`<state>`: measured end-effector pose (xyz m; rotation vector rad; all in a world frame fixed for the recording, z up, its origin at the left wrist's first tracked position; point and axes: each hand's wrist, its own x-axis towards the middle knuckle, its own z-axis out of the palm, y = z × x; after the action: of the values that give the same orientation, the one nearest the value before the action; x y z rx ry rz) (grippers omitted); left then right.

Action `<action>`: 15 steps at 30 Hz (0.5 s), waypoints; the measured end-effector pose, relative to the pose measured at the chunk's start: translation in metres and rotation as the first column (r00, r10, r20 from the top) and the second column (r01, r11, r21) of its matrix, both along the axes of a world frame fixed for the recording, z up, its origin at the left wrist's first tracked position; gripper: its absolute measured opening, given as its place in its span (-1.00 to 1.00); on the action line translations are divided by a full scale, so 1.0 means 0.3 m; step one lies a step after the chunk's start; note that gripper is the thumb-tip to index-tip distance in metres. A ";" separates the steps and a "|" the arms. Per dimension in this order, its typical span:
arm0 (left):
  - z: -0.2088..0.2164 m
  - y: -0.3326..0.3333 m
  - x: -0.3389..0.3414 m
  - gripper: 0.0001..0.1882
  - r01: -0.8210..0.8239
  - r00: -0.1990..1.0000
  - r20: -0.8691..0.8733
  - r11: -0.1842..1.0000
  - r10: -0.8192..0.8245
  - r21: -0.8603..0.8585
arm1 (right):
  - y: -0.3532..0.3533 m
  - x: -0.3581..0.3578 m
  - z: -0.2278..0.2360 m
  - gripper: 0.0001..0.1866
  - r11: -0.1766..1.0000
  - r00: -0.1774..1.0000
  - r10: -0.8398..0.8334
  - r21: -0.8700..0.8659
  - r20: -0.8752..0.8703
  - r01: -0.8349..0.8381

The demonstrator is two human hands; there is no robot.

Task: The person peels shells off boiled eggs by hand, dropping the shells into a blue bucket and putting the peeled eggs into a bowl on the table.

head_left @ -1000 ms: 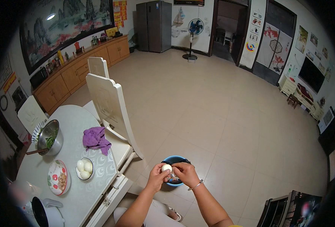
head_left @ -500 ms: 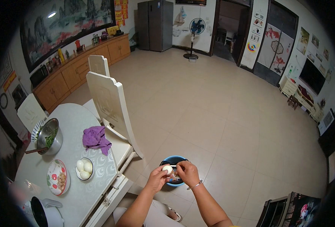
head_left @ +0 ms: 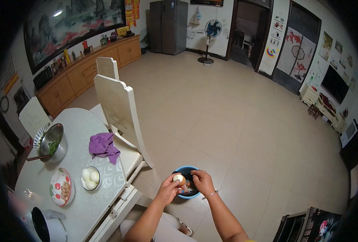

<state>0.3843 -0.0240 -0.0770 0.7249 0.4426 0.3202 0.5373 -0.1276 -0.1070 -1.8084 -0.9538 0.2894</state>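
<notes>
i'm clamping a part-peeled egg, brown shell remaining, in my left hand over a blue bin; i can't tell whether my right hand is pinching. peeled eggs are sitting near the table's right edge.

A slim silvery bangle rings the right wrist; pale trousers and (just peeking in) yellow cloth are worn.

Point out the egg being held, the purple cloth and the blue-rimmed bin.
Held egg (head_left: pixel 178 178): head view, bare white part.
Purple cloth (head_left: pixel 103 145): head view, middle of its folds.
Blue-rimmed bin (head_left: pixel 187 167): head view, far rim.
</notes>
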 end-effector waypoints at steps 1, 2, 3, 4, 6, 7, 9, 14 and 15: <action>-0.006 -0.001 0.002 -0.62 0.000 1.000 0.000 1.000 0.000 0.006 | -0.007 -0.026 0.057 -0.78 0.999 0.985 0.039 -0.001 -0.166 -0.039; -0.013 0.000 0.006 -0.61 0.003 1.000 -0.001 1.000 -0.003 0.015 | -0.013 -0.040 0.087 -0.77 0.997 0.942 0.073 0.008 -0.328 -0.075; -0.018 -0.003 0.008 -0.61 0.007 1.000 -0.001 1.000 -0.007 0.024 | -0.016 -0.039 0.076 -0.74 0.987 0.896 0.158 0.037 -0.415 -0.157; -0.017 -0.006 0.009 -0.59 0.005 1.000 -0.014 0.999 -0.005 0.043 | -0.018 -0.047 0.090 -0.73 0.982 0.878 0.190 0.071 -0.439 -0.177; -0.016 -0.014 0.009 -0.56 0.002 0.999 -0.038 0.997 0.001 0.080 | -0.026 -0.069 0.132 -0.71 0.967 0.838 0.255 0.141 -0.482 -0.213; -0.014 -0.016 0.009 -0.54 0.009 0.999 -0.045 0.990 -0.003 0.138 | -0.029 -0.068 0.140 -0.71 0.968 0.844 0.251 0.114 -0.473 -0.224; -0.007 -0.021 0.009 -0.50 0.021 0.998 -0.059 0.967 -0.006 0.254 | -0.035 -0.066 0.165 -0.71 0.961 0.828 0.270 0.085 -0.491 -0.263; 0.026 -0.038 0.008 -0.46 0.021 0.989 -0.141 0.902 0.045 0.431 | -0.039 -0.064 0.151 -0.72 0.959 0.818 0.257 0.031 -0.514 -0.281; 0.021 -0.038 0.006 -0.46 0.030 0.988 -0.150 0.887 0.045 0.460 | -0.038 -0.064 0.134 -0.72 0.961 0.822 0.251 0.026 -0.511 -0.277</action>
<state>0.3862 -0.0355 -0.0707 1.2227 0.5254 0.3827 0.5181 -0.1389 -0.0668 -1.5176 -0.8107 0.9300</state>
